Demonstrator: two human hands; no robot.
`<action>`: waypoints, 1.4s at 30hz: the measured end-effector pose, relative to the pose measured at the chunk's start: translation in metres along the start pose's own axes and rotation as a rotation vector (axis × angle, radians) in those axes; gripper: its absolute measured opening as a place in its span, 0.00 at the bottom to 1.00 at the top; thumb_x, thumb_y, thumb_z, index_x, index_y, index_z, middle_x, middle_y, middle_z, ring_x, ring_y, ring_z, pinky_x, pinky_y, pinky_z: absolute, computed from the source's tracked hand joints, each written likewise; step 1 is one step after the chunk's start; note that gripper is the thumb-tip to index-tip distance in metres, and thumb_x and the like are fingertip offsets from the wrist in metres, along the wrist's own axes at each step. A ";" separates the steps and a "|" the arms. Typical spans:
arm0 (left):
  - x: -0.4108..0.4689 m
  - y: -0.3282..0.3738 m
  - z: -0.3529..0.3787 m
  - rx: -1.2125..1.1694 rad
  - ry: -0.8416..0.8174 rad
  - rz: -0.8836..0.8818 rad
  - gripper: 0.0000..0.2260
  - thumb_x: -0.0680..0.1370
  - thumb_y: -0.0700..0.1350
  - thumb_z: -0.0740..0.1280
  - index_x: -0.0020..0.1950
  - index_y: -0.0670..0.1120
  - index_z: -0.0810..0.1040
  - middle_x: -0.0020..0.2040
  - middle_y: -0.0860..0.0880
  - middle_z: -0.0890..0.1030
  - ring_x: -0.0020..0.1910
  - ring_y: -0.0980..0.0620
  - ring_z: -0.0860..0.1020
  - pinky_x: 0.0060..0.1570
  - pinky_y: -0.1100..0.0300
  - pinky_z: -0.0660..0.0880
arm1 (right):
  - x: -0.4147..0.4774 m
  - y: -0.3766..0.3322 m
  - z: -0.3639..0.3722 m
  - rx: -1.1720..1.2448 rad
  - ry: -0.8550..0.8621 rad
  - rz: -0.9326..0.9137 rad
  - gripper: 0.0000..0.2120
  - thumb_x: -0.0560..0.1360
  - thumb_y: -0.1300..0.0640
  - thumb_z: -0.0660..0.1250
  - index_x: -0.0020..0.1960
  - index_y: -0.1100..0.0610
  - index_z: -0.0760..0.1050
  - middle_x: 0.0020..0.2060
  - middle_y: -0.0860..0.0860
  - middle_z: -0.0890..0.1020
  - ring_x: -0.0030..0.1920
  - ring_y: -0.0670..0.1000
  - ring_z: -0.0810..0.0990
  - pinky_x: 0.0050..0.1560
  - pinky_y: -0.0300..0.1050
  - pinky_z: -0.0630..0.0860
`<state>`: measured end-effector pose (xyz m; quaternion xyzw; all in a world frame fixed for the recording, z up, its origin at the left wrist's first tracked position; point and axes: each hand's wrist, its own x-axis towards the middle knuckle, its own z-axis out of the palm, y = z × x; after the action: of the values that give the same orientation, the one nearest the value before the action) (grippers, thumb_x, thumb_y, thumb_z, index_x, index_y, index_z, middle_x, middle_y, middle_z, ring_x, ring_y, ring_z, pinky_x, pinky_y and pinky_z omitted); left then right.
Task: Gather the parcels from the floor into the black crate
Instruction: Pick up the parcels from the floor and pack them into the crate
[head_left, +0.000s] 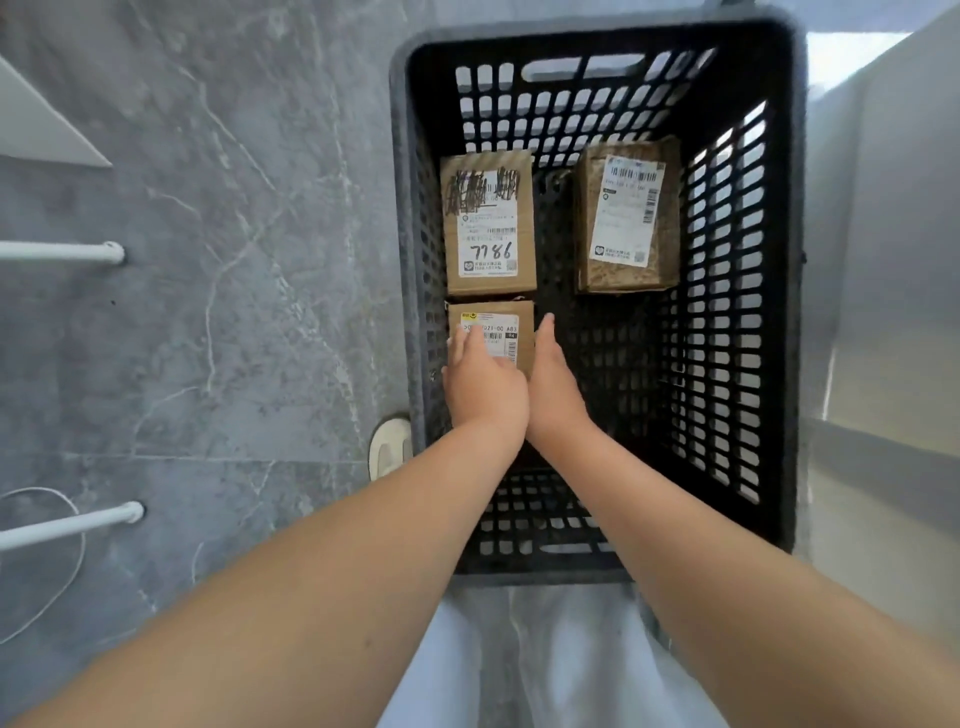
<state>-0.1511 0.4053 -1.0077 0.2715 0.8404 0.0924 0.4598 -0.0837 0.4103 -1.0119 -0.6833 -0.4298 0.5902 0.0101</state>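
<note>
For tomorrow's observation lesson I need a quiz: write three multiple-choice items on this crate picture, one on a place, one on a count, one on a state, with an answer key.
1. Where does the parcel marked 7786 lie in the black crate?
A. far left
B. near right
C. outside on the floor

2. How many parcels are in the crate?
A. one
B. three
C. five

3. What are the hands doing?
A. both at the nearest parcel
B. both on the crate rim
C. hanging empty outside

Key:
1 A, the parcel marked 7786 lies by the black crate's left wall.
2 B, with the right-hand parcel and nearest parcel.
3 A, left hand on top, right hand beside it.
</note>
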 end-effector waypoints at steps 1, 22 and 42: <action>-0.009 0.009 -0.012 -0.016 -0.015 0.026 0.23 0.83 0.39 0.53 0.79 0.48 0.60 0.81 0.52 0.54 0.78 0.51 0.55 0.77 0.51 0.55 | -0.010 -0.013 -0.003 0.000 0.005 -0.025 0.38 0.81 0.45 0.61 0.81 0.49 0.40 0.74 0.46 0.63 0.72 0.48 0.64 0.69 0.47 0.63; -0.340 0.393 -0.476 0.088 0.391 1.172 0.24 0.83 0.44 0.53 0.80 0.44 0.55 0.81 0.50 0.53 0.79 0.55 0.50 0.77 0.54 0.43 | -0.467 -0.498 -0.273 -0.167 0.744 -0.726 0.29 0.82 0.58 0.56 0.80 0.51 0.50 0.78 0.49 0.59 0.76 0.50 0.60 0.73 0.39 0.56; -0.709 0.378 -0.564 -0.050 0.547 1.855 0.25 0.84 0.46 0.49 0.81 0.48 0.48 0.81 0.53 0.47 0.79 0.58 0.43 0.76 0.54 0.36 | -0.873 -0.448 -0.297 -0.425 1.566 -0.775 0.29 0.84 0.52 0.54 0.81 0.51 0.47 0.80 0.48 0.52 0.79 0.48 0.48 0.78 0.48 0.42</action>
<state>-0.1707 0.3904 -0.0261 0.7863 0.3679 0.4964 -0.0016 -0.0419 0.3161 0.0087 -0.6844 -0.6002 -0.1817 0.3719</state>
